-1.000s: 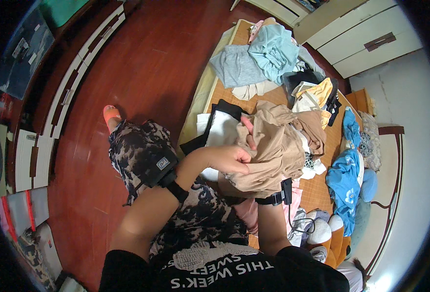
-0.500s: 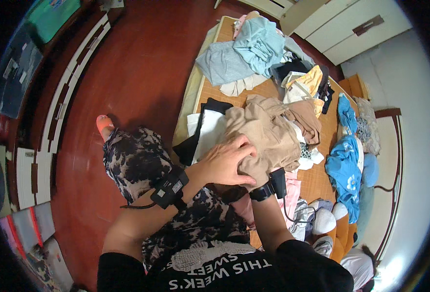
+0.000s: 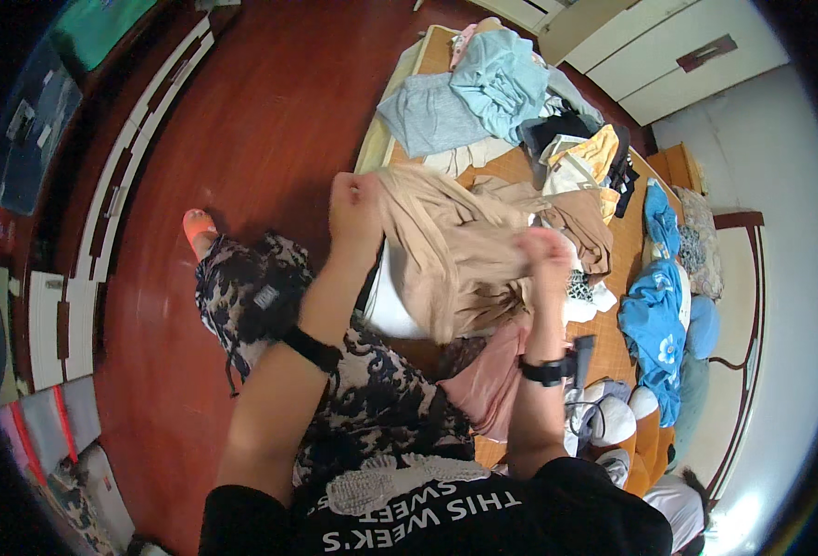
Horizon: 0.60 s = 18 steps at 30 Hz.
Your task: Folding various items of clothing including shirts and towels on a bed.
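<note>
A beige garment (image 3: 441, 236) is stretched between my two hands above the bed, its lower part hanging loose; folds hide what kind it is. My left hand (image 3: 355, 206) grips its left edge, fingers curled. On the other side my right hand (image 3: 545, 252), blurred by motion, is closed on the right end of the cloth. Below the beige cloth lies a folded white garment (image 3: 393, 306). Pink cloth (image 3: 490, 385) rests by my right forearm, and a brown garment (image 3: 583, 227) lies just beyond my right hand.
Light blue clothes (image 3: 497, 88), a grey garment (image 3: 432, 116) and a yellow-and-white piece (image 3: 590, 153) are heaped at the bed's far end. Blue flowered cloth (image 3: 657, 320) and plush toys (image 3: 645, 426) lie along the right. Red-brown floor (image 3: 205, 185) stretches to the left.
My hands have moved apart, left hand forward and to the left, right hand now visible. The beige garment, bunched before, is lifted and spread between them.
</note>
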{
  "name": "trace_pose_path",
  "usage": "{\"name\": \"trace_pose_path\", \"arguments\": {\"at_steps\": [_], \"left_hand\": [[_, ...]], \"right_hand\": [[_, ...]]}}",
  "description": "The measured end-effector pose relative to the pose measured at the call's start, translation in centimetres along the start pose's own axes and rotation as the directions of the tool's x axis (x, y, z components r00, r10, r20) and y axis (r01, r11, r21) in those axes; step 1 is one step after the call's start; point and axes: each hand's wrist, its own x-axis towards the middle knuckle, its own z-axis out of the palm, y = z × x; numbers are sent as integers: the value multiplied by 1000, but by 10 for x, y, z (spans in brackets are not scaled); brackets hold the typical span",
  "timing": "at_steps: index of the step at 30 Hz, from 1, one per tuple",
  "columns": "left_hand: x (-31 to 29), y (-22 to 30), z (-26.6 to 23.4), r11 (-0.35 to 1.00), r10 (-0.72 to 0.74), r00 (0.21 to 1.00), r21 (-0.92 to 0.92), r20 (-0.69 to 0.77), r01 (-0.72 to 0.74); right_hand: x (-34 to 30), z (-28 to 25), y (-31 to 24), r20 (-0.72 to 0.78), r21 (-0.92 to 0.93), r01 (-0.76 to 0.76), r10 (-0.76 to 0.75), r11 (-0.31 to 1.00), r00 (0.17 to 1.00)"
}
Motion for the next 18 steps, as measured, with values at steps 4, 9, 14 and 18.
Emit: {"name": "trace_pose_path", "arguments": {"at_steps": [4,9,14,18], "left_hand": [[6,-1,0,681,-520,854,-617,-31,393],[-13,6,9,943,-325,926,-3,193,332],[-33,37,-4,880,-251,864,475,437,16],[-36,24,-3,753,-367,767,652,527,-88]], "right_hand": [[23,-94,-8,-588,20,74,-48,997,807],[8,-203,62,-429,-426,-4,-198,905,881],[-17,-125,44,-233,-663,-39,-156,748,960],[-10,-25,16,0,-666,173,-232,725,973]]}}
